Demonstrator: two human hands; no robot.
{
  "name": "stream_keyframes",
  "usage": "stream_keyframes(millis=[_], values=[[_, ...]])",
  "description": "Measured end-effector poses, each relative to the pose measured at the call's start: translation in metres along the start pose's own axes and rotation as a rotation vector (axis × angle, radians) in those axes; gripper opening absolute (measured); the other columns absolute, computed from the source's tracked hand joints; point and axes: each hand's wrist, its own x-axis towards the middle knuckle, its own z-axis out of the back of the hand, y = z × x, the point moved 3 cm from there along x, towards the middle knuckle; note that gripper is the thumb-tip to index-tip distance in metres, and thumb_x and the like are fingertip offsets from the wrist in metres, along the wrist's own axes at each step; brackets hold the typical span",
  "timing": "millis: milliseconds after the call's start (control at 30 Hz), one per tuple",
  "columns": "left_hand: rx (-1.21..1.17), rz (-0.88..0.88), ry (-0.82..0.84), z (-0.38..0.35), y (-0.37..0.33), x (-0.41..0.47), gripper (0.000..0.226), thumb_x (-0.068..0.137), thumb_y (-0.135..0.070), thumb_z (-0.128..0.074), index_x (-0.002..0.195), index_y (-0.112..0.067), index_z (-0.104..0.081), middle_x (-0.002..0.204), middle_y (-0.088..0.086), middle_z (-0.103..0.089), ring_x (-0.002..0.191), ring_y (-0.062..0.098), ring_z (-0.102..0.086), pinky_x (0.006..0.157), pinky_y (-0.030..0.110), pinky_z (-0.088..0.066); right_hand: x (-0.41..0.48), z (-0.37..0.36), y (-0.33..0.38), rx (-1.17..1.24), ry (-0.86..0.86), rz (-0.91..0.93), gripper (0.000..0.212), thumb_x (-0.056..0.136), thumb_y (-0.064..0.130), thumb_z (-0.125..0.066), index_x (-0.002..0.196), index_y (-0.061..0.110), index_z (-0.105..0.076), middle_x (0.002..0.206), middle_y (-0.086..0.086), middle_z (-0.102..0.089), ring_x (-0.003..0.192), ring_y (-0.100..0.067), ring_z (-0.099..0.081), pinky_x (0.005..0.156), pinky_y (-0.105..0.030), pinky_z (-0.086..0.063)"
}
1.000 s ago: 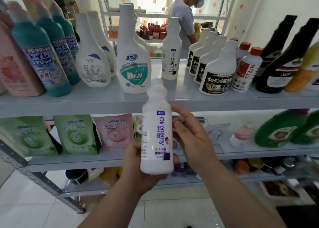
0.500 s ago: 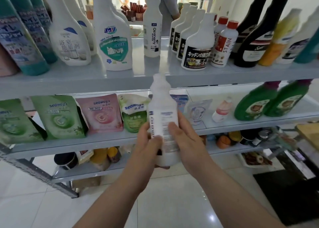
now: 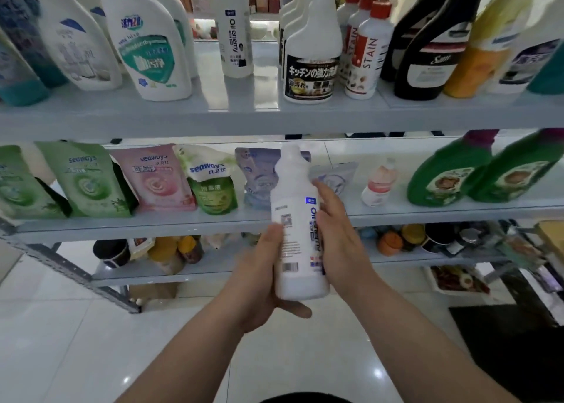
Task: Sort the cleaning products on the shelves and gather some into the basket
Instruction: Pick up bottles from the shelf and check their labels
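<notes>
I hold a white "Oil enemy" bottle (image 3: 297, 235) upright in front of the middle shelf. My left hand (image 3: 262, 277) grips its lower left side and cups its base, thumb up along the label. My right hand (image 3: 338, 235) lies against its right side with fingers nearly straight. A second "Oil enemy" bottle (image 3: 233, 30) stands on the upper shelf (image 3: 244, 116) among white spray bottles, red-capped "STAIN" bottles (image 3: 366, 52) and black bottles (image 3: 427, 45). No basket is in view.
The middle shelf (image 3: 152, 225) carries green and pink "seaways" pouches (image 3: 88, 183), a small pink bottle (image 3: 380, 183) and green jugs (image 3: 448, 174). Jars and cans sit on the bottom shelf (image 3: 213, 268). White tiled floor lies below, with a dark mat (image 3: 512, 341) at the right.
The bottle came down from the upper shelf's height to the middle shelf's and turned, so its back label faces me. My right hand closed in on its side. The view shifted downward.
</notes>
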Motion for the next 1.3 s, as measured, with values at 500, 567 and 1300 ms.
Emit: stream_keyframes(millis=[500,567,1300], values=[[-0.078,0.015,-0.131,-0.082,0.034,-0.012,0.050,0.087,-0.043,-0.069,0.128,-0.016,-0.061,0.107,0.016,-0.077,0.088,0.038,-0.075,0.062,0.050,-0.061,-0.006,0.073,-0.013,0.209,0.056,-0.295,0.039,0.079,0.048,-0.058,0.113,0.029,-0.063,0.106,-0.006,-0.076,0.095,-0.027,-0.074,0.088,-0.052,-0.060],[0.011,-0.001,-0.150,-0.082,0.033,-0.018,0.042,0.096,-0.048,-0.060,0.127,-0.020,-0.061,0.105,0.011,-0.078,0.084,0.031,-0.077,0.056,0.043,-0.061,-0.006,0.079,-0.013,0.215,0.095,-0.393,0.036,0.087,0.048,-0.061,0.110,0.020,-0.065,0.099,-0.011,-0.077,0.089,-0.028,-0.075,0.087,-0.052,-0.061],[0.543,-0.209,-0.240,-0.012,0.031,-0.034,0.076,0.057,-0.047,-0.086,0.121,-0.063,-0.047,0.116,-0.016,-0.069,0.099,0.006,-0.071,0.081,0.035,-0.061,-0.016,0.020,-0.004,0.308,0.088,-0.162,0.043,0.069,0.035,-0.079,0.110,0.031,-0.068,0.104,-0.005,-0.075,0.095,-0.026,-0.075,0.077,-0.043,-0.061]])
